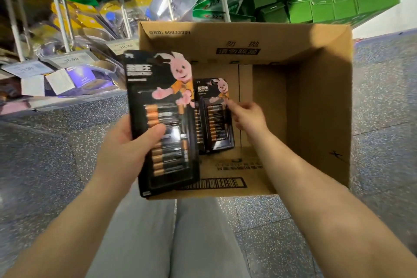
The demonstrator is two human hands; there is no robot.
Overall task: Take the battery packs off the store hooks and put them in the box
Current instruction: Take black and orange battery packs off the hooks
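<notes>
My left hand (126, 142) is gripping one battery pack (161, 119) over the box's (316, 119) near-left rim. My right hand (247, 117) is pinching a second pack (216, 117) standing inside; the box's right half is lying open.

Place: you are in a shop aisle.
Hooks: at your 11 o'clock, white metal display pegs (60, 21) carry hanging blister-packed goods.
Prices: white printed price tags (122, 46) reading 30.90 and 36.90 sit on the peg ends.
Stock: at 1 o'clock, stacked small green cardboard cartons (322, 0).
Floor: grey speckled terrazzo floor (383, 101).
</notes>
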